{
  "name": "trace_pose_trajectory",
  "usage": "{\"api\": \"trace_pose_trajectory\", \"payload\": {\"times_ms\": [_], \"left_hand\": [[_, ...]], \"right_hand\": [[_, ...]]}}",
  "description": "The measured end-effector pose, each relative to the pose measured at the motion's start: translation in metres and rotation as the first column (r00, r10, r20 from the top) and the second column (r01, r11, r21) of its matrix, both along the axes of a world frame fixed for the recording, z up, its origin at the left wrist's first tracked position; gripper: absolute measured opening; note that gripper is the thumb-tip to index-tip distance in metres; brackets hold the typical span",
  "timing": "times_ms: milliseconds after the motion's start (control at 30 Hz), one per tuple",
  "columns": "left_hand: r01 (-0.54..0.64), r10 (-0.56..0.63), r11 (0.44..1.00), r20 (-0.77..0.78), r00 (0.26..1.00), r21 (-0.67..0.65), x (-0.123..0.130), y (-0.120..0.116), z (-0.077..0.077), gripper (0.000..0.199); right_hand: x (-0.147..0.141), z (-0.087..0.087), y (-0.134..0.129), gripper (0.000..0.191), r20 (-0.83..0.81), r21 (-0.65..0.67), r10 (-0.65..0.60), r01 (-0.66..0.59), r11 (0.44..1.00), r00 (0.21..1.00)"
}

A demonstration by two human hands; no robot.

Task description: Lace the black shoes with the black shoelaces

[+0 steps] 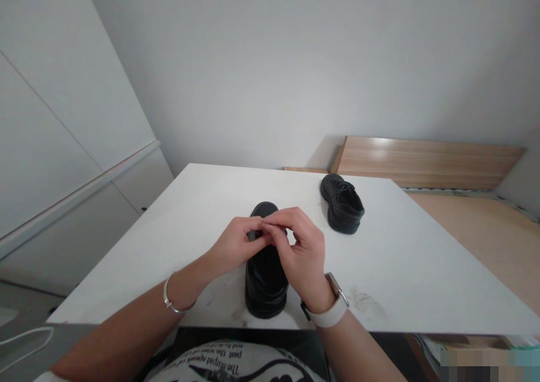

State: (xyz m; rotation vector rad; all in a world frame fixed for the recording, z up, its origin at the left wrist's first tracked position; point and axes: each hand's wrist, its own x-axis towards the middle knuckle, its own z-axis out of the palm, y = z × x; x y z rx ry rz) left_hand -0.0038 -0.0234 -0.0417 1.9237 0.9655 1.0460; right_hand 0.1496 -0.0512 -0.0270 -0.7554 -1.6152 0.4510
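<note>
- Fingers of the left hand [236, 244], head view: curled inward, with only a narrow space between thumb and forefinger. Their tips meet those of the other hand and are partly covered by them, so whether they are fully closed on anything cannot be told.
- Fingers of the right hand [306, 250]: thumb and forefinger brought together at the tips, an open loop behind them, the remaining fingers bent. Any lace pinched there is too small to make out.
- Near shoe [265, 297]: black, upright on the white table [202, 202], directly beneath the joined fingertips. Its toe points away from the person and its heel lies by the near edge; the hands cover the lacing area.
- Far shoe [343, 205]: black and laced, upright toward the far right part of the table, well apart from both hands. Its toe is directed to the far left, its opening to the near right.
- Wrists: a silver-coloured bracelet [167, 302] on the left; a watch [336, 286] with a pale strap on the right.
- Table surface: a grey smudge [368, 303] to the right of the watch, and fainter marks around the near shoe.
- Surroundings: a plain wall [270, 61] behind, white panels [50, 123] at left, and a wood-grain board [422, 160] at right.
</note>
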Motion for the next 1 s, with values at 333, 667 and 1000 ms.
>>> {"api": "trace_pose_trajectory", "payload": {"times_ms": [333, 667, 1000], "left_hand": [[0.067, -0.061, 0.996, 0.088, 0.994, -0.066, -0.004, 0.0, -0.002, 0.022], [0.068, 0.092, 0.761, -0.21, 0.973, 0.645, 0.0, -0.006, 0.004, 0.019], [0.065, 0.301, 0.501, -0.244, 0.922, 0.863, -0.001, -0.005, -0.008, 0.016]], "right_hand": [[0.012, 0.005, -0.001, 0.014, 0.199, 0.023, 0.078, -0.085, 0.996, 0.977], [0.035, -0.028, 0.02, 0.025, 0.301, -0.337, 0.175, -0.066, 0.939, 0.937], [0.032, -0.024, 0.021, 0.013, 0.026, -0.495, 0.243, -0.199, 0.846, 0.97]]}}
